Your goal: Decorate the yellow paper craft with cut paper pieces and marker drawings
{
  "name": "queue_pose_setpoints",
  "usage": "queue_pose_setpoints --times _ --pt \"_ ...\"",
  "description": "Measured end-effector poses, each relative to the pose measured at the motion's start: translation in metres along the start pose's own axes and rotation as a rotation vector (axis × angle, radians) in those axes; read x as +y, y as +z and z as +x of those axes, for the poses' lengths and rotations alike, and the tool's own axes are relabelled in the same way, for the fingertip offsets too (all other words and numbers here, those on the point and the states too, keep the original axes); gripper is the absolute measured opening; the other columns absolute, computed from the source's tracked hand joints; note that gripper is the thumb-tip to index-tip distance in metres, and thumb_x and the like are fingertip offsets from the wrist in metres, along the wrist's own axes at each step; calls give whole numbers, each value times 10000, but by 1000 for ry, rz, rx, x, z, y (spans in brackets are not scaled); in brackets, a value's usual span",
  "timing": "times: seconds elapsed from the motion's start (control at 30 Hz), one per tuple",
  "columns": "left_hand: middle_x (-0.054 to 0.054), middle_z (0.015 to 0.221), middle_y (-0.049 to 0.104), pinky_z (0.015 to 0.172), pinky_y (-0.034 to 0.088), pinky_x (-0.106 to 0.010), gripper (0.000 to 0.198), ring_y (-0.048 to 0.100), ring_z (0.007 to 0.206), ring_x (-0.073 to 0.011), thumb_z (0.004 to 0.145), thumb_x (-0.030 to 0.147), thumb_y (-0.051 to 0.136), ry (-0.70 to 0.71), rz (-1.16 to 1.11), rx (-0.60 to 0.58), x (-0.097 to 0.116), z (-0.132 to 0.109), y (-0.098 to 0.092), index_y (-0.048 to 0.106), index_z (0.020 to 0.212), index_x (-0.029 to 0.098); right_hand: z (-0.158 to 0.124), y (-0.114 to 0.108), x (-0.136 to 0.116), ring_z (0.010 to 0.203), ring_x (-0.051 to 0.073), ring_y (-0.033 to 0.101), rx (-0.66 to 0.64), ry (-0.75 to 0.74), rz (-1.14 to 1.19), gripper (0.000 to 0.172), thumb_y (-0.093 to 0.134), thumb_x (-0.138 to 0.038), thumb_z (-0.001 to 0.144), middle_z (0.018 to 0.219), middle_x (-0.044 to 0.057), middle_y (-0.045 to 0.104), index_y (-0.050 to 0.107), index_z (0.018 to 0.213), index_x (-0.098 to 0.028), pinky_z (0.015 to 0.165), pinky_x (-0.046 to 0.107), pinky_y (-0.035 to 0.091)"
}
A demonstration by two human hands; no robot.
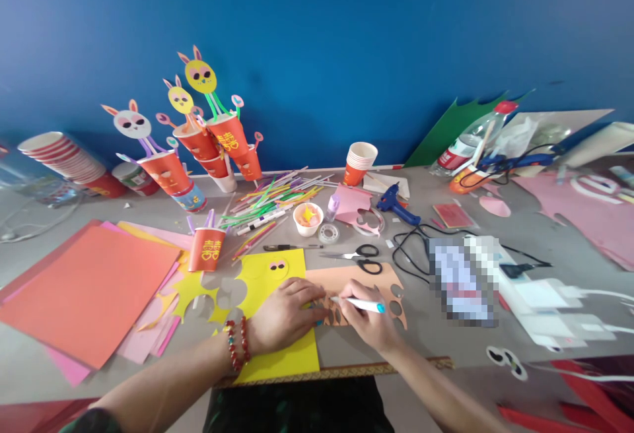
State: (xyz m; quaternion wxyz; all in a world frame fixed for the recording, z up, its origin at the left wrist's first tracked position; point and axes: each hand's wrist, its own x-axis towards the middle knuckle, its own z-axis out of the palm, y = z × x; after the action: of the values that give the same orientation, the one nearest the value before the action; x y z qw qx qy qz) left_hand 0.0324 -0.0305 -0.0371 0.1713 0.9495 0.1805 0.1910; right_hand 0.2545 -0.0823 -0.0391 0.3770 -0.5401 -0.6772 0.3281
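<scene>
Student: What are the hands doing here?

Tutor: The right hand is gripping a white marker between thumb and fingers, aiming its tip at the peach sheet, which is lying beside the scissors and near the yellow sheet. The left hand is lying with fingers extended, unclenched, apparently steadying the paper.

Student: Which step is showing?

Tutor: Drawing, seemingly; whether the tip is touching, I am not managing to tell. The next move is probably calling for firm bracing and a light stroke.

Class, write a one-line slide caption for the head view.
Right hand holds white pen over peach paper; left hand lies on yellow paper.
</scene>
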Motion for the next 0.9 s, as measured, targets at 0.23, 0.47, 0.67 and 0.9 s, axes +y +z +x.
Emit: queue_pose_setpoints --times 0.23,0.47,0.67,0.9 --pt "-91 1233 665 989 463 -411 240 589 1133 -234 953 181 493 -5 7 7 0 -1 1 695 1070 236 0 0 2 510 148 518 -10 -12 -22 220 474 -249 940 571 -31 549 489 721 -240 520 257 373" --pt "-89 1249 660 990 462 -413 239 586 1139 -238 945 173 499 -4 0 0 1 1 -1 695 1067 235 0 -1 0 525 151 526 -18 -21 -22 228 476 -236 930 570 -29 552 462 702 -242 532 256 371" --pt "-94 1244 661 988 462 -416 234 587 1132 -247 940 178 512 -11 0 -15 1 1 -2 694 1079 228 0 0 -1 527 154 518 -19 -23 -31 221 479 -223 915 566 -29 544 464 696 -242 530 259 352" --pt "-94 1250 658 983 459 -421 246 584 1134 -252 941 180 509 -1 1 -5 0 0 -1 687 1103 232 1 -1 -2 521 153 502 -19 -29 -39 219 467 -205 885 551 -35 509 427 673 -245 523 260 335"
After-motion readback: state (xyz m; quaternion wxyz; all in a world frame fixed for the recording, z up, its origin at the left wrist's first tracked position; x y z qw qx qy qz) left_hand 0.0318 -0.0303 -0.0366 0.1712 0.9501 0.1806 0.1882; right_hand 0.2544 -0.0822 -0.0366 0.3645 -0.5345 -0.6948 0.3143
